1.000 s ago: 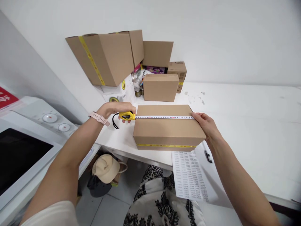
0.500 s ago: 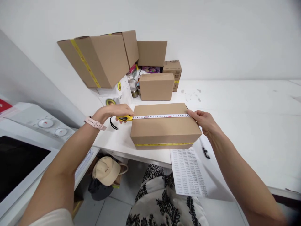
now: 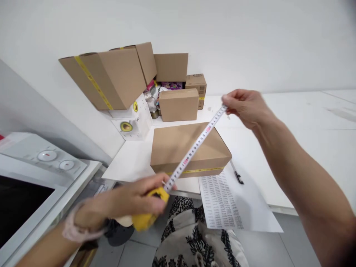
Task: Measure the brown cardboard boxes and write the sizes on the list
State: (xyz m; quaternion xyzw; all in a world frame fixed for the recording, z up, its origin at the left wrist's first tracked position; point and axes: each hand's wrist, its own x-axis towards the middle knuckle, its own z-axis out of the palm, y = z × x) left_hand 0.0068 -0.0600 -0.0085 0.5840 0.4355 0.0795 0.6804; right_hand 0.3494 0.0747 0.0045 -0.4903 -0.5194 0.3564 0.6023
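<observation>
My left hand (image 3: 139,198), somewhat blurred, is closed around the yellow case of a tape measure (image 3: 147,217) in front of the table edge. The white blade slants up and to the right, and my right hand (image 3: 241,107) pinches its far end. Beneath the stretched blade lies a closed cardboard box (image 3: 175,142) with yellow tape along its front side. The blade passes over the box at a slant. Neither hand touches the box.
Printed sheets (image 3: 219,204) overhang the table's front edge, with a black pen (image 3: 239,178) on them. Behind stand a smaller carton (image 3: 179,105), a large taped box (image 3: 111,78) and a white avocado-print box (image 3: 133,124). A microwave (image 3: 30,185) is at left.
The tape measure has lifted off the box top. My left hand came down towards me with the case, while my right hand rose and moved away with the blade end.
</observation>
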